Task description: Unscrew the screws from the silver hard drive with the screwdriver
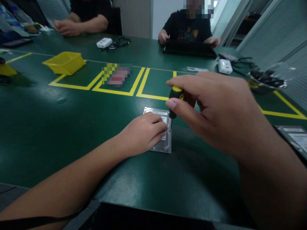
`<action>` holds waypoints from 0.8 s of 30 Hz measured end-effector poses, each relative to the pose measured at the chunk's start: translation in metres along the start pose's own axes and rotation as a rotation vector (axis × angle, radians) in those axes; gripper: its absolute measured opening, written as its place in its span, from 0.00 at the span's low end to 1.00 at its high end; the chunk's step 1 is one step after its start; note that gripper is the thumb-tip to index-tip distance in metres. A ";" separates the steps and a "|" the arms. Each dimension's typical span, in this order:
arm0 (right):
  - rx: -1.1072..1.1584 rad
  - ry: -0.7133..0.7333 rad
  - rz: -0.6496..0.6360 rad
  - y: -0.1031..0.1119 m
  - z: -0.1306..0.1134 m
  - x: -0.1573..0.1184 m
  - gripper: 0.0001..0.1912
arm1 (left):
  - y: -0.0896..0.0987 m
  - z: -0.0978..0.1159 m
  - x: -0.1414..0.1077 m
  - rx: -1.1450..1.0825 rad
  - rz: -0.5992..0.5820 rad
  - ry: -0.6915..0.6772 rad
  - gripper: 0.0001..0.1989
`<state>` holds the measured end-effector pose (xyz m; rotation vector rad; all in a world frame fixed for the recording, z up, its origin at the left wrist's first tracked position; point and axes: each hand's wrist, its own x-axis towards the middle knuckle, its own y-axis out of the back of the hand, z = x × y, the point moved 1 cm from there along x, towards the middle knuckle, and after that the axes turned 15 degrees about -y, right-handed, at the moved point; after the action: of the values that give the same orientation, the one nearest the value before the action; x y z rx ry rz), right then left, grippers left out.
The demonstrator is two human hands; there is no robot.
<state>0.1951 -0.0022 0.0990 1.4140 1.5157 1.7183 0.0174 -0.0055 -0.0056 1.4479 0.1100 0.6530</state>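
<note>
1. Two hands work at the hard drive (165, 147), which lies flat before the person: the right hand (216, 105) grasps the screwdriver (176, 92) upright above its right edge; tip contact is unclear.
2. The left hand (144, 134) rests over the drive's face; whether it grips or only presses, I cannot tell. Holding this pose seems to call for steady pressure and an upright handle.
3. Green tabletop (72, 127) spans both sides, yellow tape (153, 96) crosses beyond, and another drive (296, 135) sits by the right forearm.
</note>
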 end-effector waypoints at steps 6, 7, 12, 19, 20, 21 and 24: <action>-0.013 0.004 0.059 0.002 -0.001 -0.002 0.14 | 0.000 -0.001 -0.001 -0.009 0.006 -0.007 0.14; -0.015 0.000 0.065 0.002 -0.002 -0.003 0.14 | 0.000 -0.001 -0.001 -0.010 0.003 -0.006 0.14; -0.026 -0.032 0.070 0.004 -0.001 -0.003 0.13 | 0.000 -0.001 0.000 -0.001 -0.012 0.002 0.13; -0.017 -0.014 0.070 0.006 -0.001 -0.004 0.13 | -0.001 -0.001 -0.001 0.005 -0.015 -0.003 0.13; -0.005 -0.012 0.079 0.006 -0.001 -0.004 0.13 | -0.001 -0.001 -0.001 0.005 -0.011 -0.006 0.12; 0.008 -0.010 0.090 0.006 -0.001 -0.005 0.14 | -0.001 -0.001 -0.001 0.005 -0.008 -0.007 0.12; 0.011 -0.013 0.098 0.006 -0.001 -0.005 0.13 | -0.001 -0.001 -0.001 0.000 -0.002 -0.007 0.12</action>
<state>0.1980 -0.0091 0.1028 1.5253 1.4736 1.7570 0.0164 -0.0049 -0.0069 1.4502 0.1061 0.6460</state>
